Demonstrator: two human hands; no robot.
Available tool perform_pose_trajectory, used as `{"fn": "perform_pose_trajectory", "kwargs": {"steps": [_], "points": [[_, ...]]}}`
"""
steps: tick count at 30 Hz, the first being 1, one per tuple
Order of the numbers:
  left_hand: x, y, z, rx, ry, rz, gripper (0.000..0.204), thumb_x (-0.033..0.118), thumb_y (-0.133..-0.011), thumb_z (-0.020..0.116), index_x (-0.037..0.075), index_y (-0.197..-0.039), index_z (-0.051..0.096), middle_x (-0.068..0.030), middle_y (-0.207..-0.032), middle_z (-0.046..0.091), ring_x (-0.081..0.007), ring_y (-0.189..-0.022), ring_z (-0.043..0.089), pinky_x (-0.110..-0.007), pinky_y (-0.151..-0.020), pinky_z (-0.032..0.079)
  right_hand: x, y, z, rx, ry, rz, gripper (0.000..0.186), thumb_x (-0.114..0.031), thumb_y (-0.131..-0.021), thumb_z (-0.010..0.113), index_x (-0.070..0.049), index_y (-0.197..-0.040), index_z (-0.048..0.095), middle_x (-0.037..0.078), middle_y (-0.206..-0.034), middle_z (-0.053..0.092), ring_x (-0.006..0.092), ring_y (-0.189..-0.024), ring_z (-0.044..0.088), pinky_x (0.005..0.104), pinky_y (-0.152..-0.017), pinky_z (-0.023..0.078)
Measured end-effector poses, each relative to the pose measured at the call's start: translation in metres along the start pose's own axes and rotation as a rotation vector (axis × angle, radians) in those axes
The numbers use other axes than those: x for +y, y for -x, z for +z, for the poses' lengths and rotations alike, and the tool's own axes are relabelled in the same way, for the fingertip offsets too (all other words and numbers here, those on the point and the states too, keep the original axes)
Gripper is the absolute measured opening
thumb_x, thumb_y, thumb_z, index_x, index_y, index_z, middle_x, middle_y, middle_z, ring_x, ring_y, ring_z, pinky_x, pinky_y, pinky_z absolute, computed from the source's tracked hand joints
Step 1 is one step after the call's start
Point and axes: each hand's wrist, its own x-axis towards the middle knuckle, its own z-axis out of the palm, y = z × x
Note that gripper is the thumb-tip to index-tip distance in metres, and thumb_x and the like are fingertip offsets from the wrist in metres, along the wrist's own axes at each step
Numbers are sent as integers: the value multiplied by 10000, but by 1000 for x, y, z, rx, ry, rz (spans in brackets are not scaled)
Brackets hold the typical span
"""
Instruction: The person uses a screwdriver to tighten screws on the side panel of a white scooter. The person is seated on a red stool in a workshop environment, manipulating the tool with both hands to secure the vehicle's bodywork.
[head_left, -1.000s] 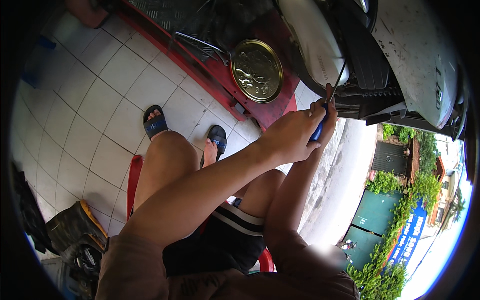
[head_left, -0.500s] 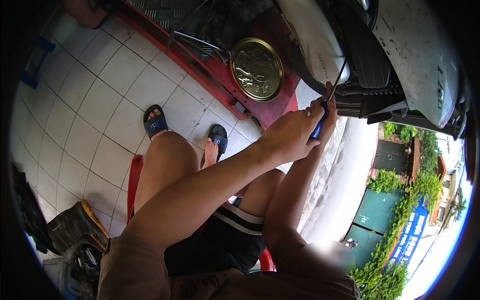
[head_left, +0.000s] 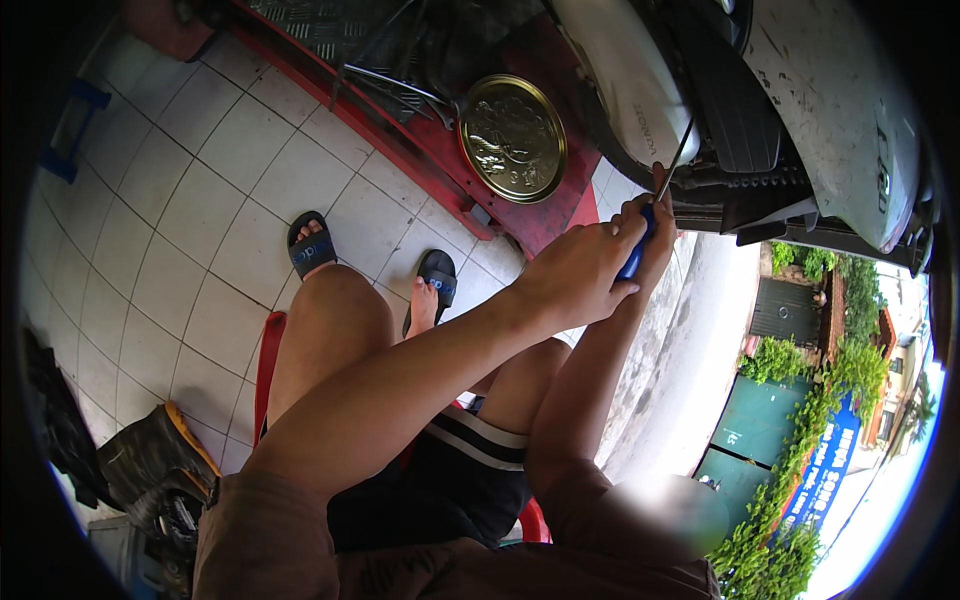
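My left hand (head_left: 580,270) is closed around the blue handle of a long-shafted screwdriver (head_left: 631,262). Tight against it on the right, my right hand (head_left: 657,252) wraps the same tool, one finger stretched up along the metal shaft. The shaft slants up and to the right, reaching the underside of a motorbike (head_left: 648,110), beside its pale, rounded side casing. Where exactly the tip ends is hidden among the dark parts there.
A red work platform (head_left: 415,155) stands ahead, bearing a round gold-coloured tin tray (head_left: 513,138) and a wrench (head_left: 400,85). White tiles (head_left: 150,230) cover the floor around my sandalled feet. Beyond the motorbike lies a sunlit road (head_left: 690,330). At lower left sits a dark boot-like item (head_left: 160,455).
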Motion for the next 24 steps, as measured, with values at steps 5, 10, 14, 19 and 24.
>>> {"fn": "perform_pose_trajectory", "kwargs": {"steps": [5,10,14,19,24], "points": [[0,0,1,12,12,1,657,114,-766,777,-44,-1275,392,-257,-882,644,-431,-850,653,-473,-735,524,0,-1,0,6,60,3,498,-141,-935,424,-46,-1416,507,14,-685,542,70,-565,462,215,-516,379],[-1,0,1,7,11,-8,628,113,-774,771,-36,-1255,397,-252,-875,644,-430,-849,652,-473,-732,523,-1,0,3,-10,27,4,494,-140,-935,424,-35,-1411,509,14,-679,534,69,-561,458,216,-515,380],[-1,-1,2,7,29,-16,584,108,-778,770,-19,-1214,403,-256,-867,639,-437,-844,650,-474,-729,517,-2,0,5,-3,-6,14,496,-142,-937,424,-24,-1413,501,13,-666,521,74,-558,456,220,-515,386],[3,0,6,107,256,-10,550,74,-787,771,6,-1190,403,-265,-895,620,-437,-840,649,-442,-689,520,-4,-3,0,-77,-66,52,510,-195,-962,435,-4,-1435,453,18,-765,525,76,-658,483,232,-590,416],[2,1,8,138,414,-74,493,33,-835,739,21,-1195,402,-201,-962,613,-323,-813,688,-352,-635,543,5,11,-7,-282,-453,154,587,-327,-951,507,10,-1418,395,58,-960,496,145,-806,514,261,-694,472]]}}
